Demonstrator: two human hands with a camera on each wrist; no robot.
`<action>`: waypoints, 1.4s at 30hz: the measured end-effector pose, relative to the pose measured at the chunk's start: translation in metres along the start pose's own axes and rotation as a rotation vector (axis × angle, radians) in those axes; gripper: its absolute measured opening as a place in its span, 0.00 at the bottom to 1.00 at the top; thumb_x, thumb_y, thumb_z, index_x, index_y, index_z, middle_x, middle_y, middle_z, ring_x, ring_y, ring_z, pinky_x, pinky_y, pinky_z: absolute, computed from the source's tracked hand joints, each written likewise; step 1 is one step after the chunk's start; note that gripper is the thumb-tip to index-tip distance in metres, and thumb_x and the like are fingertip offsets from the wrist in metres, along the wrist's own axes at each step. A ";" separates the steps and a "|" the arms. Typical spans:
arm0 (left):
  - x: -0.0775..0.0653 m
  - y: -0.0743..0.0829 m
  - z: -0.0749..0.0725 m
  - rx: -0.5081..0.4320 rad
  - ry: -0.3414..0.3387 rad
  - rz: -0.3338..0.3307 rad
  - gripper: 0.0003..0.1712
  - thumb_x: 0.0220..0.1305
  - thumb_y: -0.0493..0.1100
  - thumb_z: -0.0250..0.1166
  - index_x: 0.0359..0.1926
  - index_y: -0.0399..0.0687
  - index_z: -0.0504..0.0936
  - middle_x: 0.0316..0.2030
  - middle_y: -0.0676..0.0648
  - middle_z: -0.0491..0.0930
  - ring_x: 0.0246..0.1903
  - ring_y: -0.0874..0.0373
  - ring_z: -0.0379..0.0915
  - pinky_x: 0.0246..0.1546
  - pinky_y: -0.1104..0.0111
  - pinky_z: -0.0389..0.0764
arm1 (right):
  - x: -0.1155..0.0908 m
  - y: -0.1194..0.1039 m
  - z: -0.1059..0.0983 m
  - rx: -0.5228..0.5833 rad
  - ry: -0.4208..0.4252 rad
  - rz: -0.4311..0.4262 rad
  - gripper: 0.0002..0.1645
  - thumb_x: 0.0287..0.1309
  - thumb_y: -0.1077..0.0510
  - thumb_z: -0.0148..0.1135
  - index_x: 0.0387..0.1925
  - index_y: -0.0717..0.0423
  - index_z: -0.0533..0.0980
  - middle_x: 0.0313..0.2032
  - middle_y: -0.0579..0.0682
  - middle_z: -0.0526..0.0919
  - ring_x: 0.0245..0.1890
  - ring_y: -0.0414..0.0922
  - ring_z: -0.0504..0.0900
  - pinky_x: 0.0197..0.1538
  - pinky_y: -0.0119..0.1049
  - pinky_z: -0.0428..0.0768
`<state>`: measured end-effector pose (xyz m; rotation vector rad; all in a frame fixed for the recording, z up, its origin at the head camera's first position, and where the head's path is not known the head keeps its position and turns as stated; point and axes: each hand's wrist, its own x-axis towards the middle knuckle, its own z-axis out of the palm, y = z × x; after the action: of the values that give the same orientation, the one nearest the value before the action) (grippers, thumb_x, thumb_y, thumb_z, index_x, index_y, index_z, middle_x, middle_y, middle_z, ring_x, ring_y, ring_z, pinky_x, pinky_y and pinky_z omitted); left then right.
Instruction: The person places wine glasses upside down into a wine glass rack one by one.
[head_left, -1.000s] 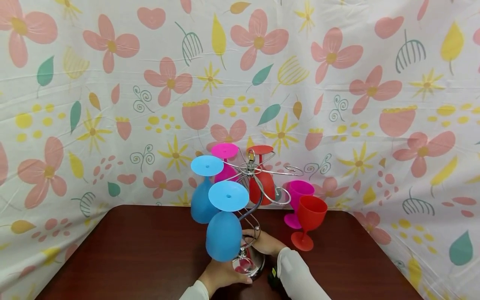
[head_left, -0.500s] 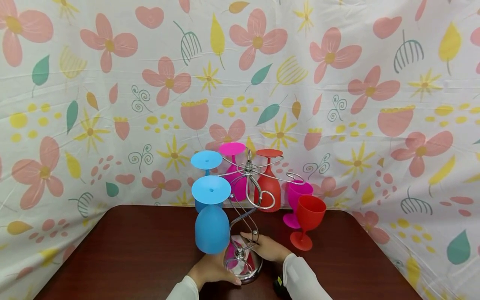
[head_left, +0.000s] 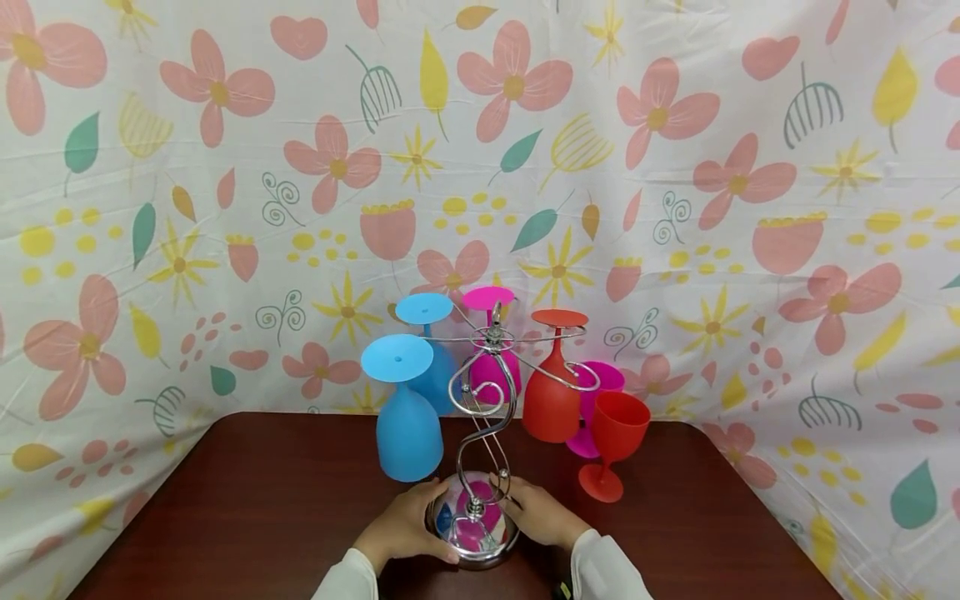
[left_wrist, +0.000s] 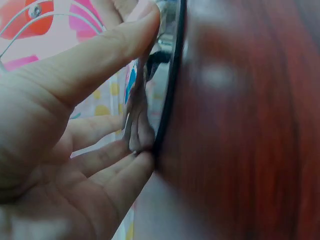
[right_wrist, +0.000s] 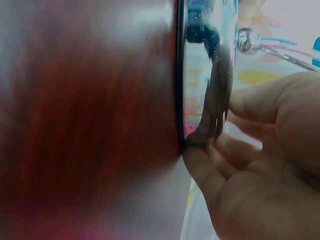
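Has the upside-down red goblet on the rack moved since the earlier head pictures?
Yes. Judged against the standing red goblet, the hanging red goblet has shifted rightward in the head view, narrowing the gap between them.

In the head view and in both wrist views, no text, label, brand, number or sign is showing itself clearly enough to be read.

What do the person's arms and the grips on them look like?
The left sleeve and right sleeve are white and reach the wrists. The left grip and right grip are bare, without gloves. A small dark thing shows by the right sleeve; I can't tell what it is.
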<state>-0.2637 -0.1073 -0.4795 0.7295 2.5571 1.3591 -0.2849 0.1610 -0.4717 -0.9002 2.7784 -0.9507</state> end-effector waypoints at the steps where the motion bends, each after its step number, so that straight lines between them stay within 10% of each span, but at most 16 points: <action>1: -0.001 -0.001 -0.001 0.002 0.002 -0.002 0.60 0.43 0.53 0.83 0.72 0.33 0.63 0.70 0.28 0.58 0.67 0.29 0.53 0.60 0.35 0.61 | -0.002 -0.001 0.001 -0.017 0.015 -0.009 0.27 0.73 0.59 0.54 0.69 0.64 0.68 0.65 0.63 0.70 0.65 0.62 0.67 0.63 0.59 0.67; 12: -0.002 -0.009 -0.009 -0.134 -0.003 0.015 0.53 0.45 0.41 0.83 0.69 0.31 0.66 0.69 0.29 0.61 0.65 0.33 0.60 0.49 0.54 0.80 | -0.014 -0.013 0.002 -0.042 0.051 0.008 0.27 0.70 0.60 0.56 0.66 0.68 0.69 0.65 0.66 0.69 0.64 0.65 0.67 0.62 0.62 0.65; 42: -0.003 -0.015 -0.017 -0.225 -0.089 0.010 0.50 0.53 0.37 0.78 0.72 0.29 0.61 0.71 0.31 0.57 0.69 0.34 0.55 0.54 0.56 0.77 | -0.022 -0.018 0.007 0.037 0.039 0.065 0.31 0.71 0.58 0.57 0.67 0.73 0.65 0.65 0.74 0.63 0.65 0.70 0.63 0.62 0.66 0.62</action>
<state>-0.2725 -0.1281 -0.4825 0.7441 2.2879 1.5487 -0.2557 0.1577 -0.4694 -0.7892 2.7937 -1.0163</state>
